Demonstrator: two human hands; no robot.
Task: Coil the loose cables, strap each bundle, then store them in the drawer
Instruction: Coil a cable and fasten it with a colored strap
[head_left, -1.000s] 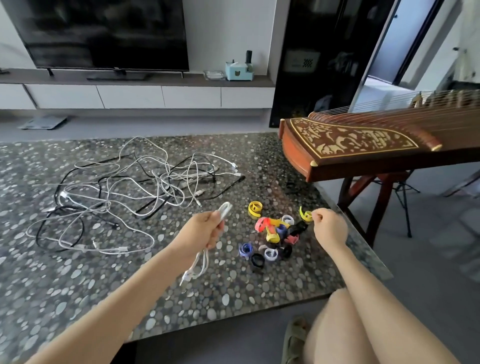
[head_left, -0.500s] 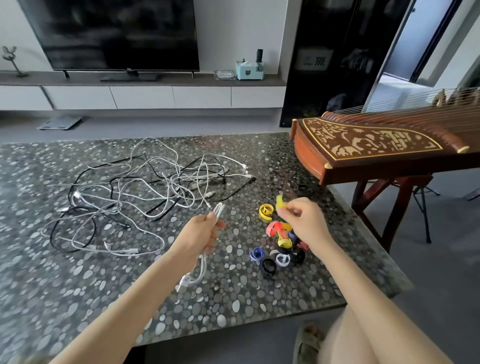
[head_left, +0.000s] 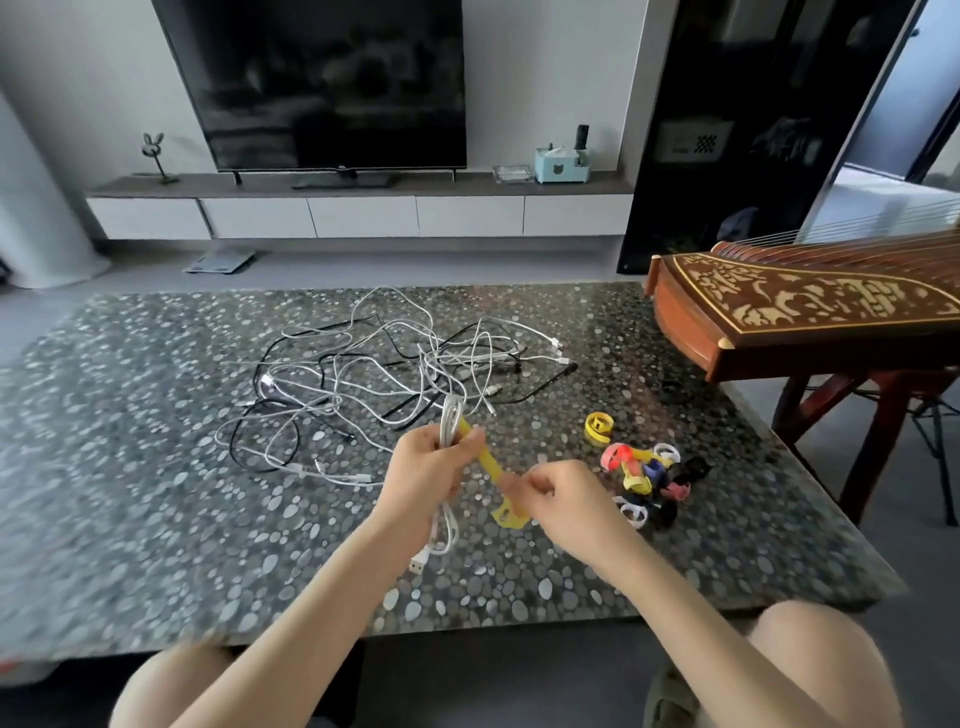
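Observation:
My left hand (head_left: 423, 467) grips a coiled white cable (head_left: 451, 423), whose loops stick up above the fist and hang down below it to a USB plug. A yellow strap (head_left: 491, 467) runs from that bundle down to my right hand (head_left: 558, 493), which pinches its lower end. Both hands hover over the pebble-patterned table (head_left: 156, 467). A tangle of loose white and black cables (head_left: 395, 374) lies on the table behind my hands. A heap of coloured straps (head_left: 647, 475) sits just right of my right hand.
A wooden zither (head_left: 810, 312) on a stand overhangs the table's right back corner. Beyond the table runs a low TV cabinet with white drawers (head_left: 363, 215) under a television. My knees show below the table's near edge.
My right hand lifted a yellow strap from the heap and carried it left to the coiled cable. My left hand raised the bundle slightly. The camera tilted up.

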